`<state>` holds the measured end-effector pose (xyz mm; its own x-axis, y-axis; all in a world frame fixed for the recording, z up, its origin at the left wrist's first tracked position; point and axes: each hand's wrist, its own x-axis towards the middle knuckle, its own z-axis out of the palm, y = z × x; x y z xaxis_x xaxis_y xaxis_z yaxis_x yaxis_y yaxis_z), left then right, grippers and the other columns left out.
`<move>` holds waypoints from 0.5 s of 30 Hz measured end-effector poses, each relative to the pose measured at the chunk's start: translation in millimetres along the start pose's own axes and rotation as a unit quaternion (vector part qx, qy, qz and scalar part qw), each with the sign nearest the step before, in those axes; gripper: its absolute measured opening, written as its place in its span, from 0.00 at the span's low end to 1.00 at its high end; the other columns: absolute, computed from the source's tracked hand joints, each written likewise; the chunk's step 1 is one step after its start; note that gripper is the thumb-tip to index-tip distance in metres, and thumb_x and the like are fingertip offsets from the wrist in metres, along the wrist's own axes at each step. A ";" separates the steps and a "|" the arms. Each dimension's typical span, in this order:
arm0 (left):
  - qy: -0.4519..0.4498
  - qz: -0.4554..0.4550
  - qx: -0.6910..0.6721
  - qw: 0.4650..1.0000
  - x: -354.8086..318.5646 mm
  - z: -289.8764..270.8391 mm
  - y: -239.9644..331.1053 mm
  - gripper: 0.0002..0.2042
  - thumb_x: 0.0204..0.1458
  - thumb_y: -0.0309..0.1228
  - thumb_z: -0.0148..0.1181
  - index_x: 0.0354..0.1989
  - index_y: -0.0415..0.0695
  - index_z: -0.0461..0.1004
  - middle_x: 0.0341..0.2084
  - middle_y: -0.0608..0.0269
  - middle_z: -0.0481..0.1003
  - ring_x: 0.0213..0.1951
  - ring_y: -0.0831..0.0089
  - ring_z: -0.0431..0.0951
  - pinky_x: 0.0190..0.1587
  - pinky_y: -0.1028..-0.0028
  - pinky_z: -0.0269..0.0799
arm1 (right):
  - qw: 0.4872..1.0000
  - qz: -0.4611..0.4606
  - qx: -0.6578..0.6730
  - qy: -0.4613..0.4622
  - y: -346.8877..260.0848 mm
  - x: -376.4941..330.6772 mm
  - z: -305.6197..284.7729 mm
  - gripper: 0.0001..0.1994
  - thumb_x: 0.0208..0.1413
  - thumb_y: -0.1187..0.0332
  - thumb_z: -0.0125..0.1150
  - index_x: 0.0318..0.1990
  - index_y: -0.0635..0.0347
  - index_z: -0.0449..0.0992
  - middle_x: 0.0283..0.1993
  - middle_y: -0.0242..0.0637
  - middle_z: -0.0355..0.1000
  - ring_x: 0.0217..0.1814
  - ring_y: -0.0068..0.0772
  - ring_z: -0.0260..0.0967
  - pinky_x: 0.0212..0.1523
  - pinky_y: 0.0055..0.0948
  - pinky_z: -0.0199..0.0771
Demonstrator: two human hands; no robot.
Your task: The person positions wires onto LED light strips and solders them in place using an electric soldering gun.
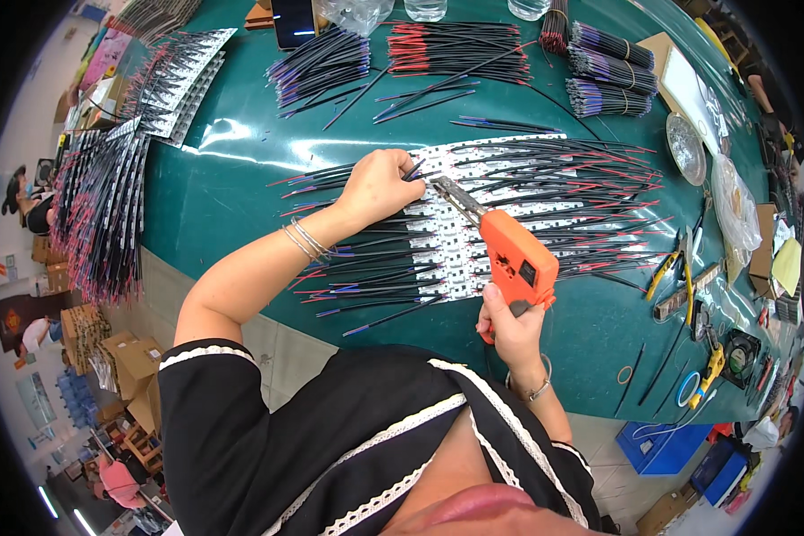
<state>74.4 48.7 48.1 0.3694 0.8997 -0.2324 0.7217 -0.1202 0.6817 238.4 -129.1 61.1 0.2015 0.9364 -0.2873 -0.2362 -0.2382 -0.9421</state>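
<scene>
My right hand is wrapped round the handle of an orange soldering gun. Its metal tip points up and left, close to the fingers of my left hand. That hand pinches the end of a black wire at the left part of a white circuit board panel. Black wires with red ends fan out from the panel to the right, and more with blue and red ends stick out to the left. The exact contact point under my fingertips is hidden.
Loose wire piles and tied bundles lie at the back of the green table. Wired panels are stacked at the left edge. Pliers, a round metal dish and a small fan occupy the right.
</scene>
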 end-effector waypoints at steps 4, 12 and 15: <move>-0.002 0.005 0.008 1.000 -0.2 -1.0 1.1 0.11 0.35 0.33 0.58 0.19 0.36 0.69 0.11 0.61 0.67 0.16 0.76 0.65 0.21 0.74 0.61 | 0.999 -0.020 0.039 0.001 -1.2 0.6 -7.1 0.05 0.53 0.73 0.49 0.31 0.66 0.64 0.12 0.31 0.60 0.10 0.20 0.57 0.12 0.19 0.61; -0.006 0.005 0.002 1.000 0.2 -0.9 -1.2 0.11 0.36 0.33 0.58 0.19 0.36 0.69 0.12 0.62 0.67 0.16 0.76 0.64 0.22 0.73 0.61 | 0.998 -0.049 0.039 0.015 -17.3 11.2 -12.3 0.06 0.52 0.73 0.50 0.35 0.67 0.64 0.13 0.31 0.60 0.10 0.20 0.57 0.11 0.19 0.60; -0.027 0.008 0.023 0.999 1.2 -3.6 -1.3 0.11 0.38 0.33 0.59 0.21 0.35 0.69 0.12 0.64 0.67 0.17 0.79 0.64 0.22 0.75 0.61 | 0.996 -0.076 0.049 0.018 -25.0 20.3 -12.2 0.08 0.52 0.73 0.50 0.37 0.68 0.64 0.14 0.31 0.60 0.10 0.19 0.57 0.12 0.19 0.60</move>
<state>71.8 51.4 49.5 0.4112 0.8735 -0.2605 0.7416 -0.1544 0.6528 260.0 -107.2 76.8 0.2765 0.9493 -0.1498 -0.2908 -0.0659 -0.9545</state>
